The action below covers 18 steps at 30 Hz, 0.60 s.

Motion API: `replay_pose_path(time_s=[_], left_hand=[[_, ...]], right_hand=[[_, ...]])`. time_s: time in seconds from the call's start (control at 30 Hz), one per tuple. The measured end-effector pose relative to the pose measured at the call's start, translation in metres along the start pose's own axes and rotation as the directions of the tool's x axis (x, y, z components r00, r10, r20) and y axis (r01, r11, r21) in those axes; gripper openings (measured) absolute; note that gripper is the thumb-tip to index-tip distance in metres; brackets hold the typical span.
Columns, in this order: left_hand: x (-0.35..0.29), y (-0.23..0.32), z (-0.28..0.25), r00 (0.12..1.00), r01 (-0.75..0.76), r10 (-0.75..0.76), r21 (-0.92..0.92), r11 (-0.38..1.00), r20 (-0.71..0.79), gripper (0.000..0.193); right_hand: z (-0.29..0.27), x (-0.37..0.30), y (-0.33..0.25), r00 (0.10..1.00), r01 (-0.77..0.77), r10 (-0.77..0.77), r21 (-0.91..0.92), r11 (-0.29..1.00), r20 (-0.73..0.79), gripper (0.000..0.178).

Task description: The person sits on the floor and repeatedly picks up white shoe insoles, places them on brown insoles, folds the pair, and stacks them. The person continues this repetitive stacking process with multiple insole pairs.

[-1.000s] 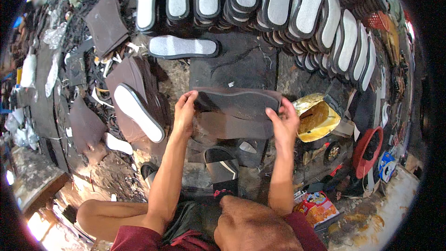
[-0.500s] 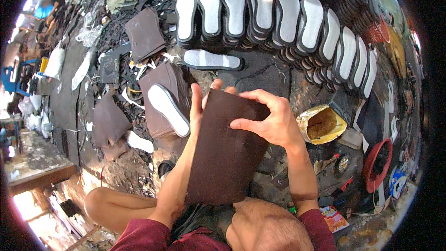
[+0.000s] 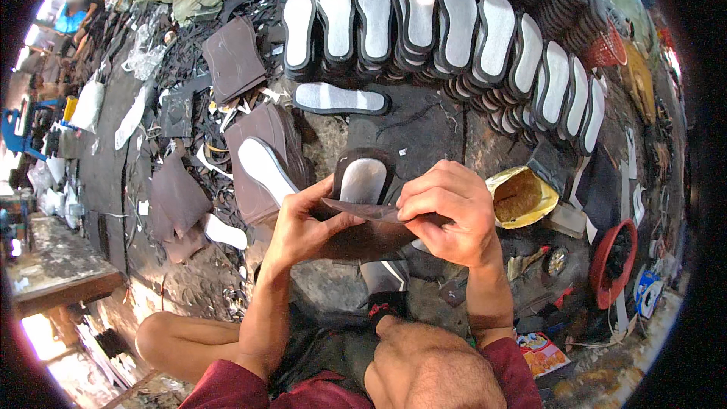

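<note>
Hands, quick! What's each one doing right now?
Left hand: closed, holding one end of the dark brown sheet.
Right hand: closed, fingers pinching the sheet's other end.

Washed-out glare along the left, sunlit patches on the floor (image 3: 148,297), bent edges, black corners

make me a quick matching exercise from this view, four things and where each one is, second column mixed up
Things:
1. brown sheet
2. yellow container
3. white-topped soles
4. wooden table

Places:
A. in a curved row near the top
B. held in the left hand and right hand
C. at the picture's left side
D. just right of the right hand

Pairs: 1-B, 2-D, 3-A, 4-C
</note>
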State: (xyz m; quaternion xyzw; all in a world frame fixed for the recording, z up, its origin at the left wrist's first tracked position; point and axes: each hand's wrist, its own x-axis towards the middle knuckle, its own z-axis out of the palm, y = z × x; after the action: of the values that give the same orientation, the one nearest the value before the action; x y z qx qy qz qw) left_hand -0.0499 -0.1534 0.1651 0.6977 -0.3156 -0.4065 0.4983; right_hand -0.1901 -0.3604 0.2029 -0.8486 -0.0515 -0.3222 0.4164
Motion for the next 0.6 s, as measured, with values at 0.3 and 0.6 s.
replay_pose_path(time_s=[0.3, 0.6], left_hand=[[-0.007, 0.024, -0.001, 0.996, -0.048, 0.048, -0.003, 0.999, 0.08, 0.075], [-0.01, 0.018, 0.007, 0.994, -0.103, 0.105, 0.088, 0.991, -0.01, 0.07]], right_hand=[[0.005, -0.015, 0.003, 0.997, -0.072, 0.072, 0.027, 0.997, -0.031, 0.026], [0.009, -0.017, 0.007, 0.989, -0.103, 0.104, 0.018, 0.995, -0.102, 0.025]])
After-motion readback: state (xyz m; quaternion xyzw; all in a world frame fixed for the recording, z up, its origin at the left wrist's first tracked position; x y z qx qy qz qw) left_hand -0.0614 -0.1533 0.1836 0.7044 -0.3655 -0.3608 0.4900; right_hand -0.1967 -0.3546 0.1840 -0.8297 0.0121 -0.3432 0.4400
